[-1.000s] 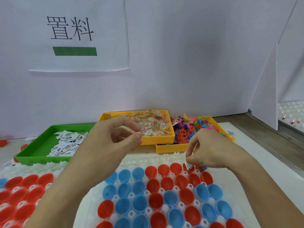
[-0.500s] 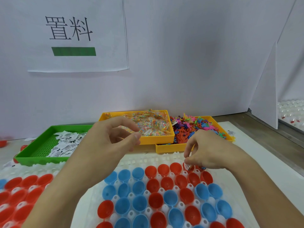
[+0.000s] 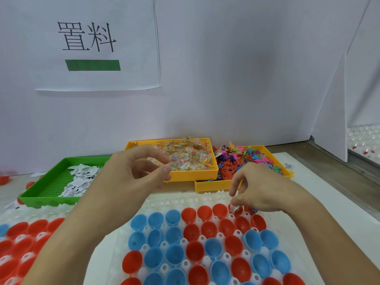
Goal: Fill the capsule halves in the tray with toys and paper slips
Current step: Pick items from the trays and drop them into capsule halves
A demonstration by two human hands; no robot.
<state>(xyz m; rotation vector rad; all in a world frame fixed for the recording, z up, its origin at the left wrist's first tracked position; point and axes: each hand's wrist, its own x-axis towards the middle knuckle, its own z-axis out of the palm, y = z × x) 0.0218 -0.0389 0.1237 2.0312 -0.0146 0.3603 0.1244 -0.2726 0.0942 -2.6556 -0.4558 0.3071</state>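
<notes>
The right hand (image 3: 265, 190) is pinching a small paper slip (image 3: 234, 208) just above a red capsule half (image 3: 236, 210) in the tray's (image 3: 164, 202) far row. The left hand (image 3: 131, 173) is hovering before the yellow bin (image 3: 185, 175) — fingers loosely curled, holding nothing visible.

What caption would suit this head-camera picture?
Right hand lowers small toys into a red plastic capsule half; left hand hovers empty.

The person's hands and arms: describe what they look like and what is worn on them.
Both the left hand and the right hand are bare, with no gloves, rings or watch showing. Both forearms are uncovered as far as the bottom edge of the head view; no sleeve or cuff is visible. The fingers have short, unpainted nails. No markings or bands appear.
</notes>
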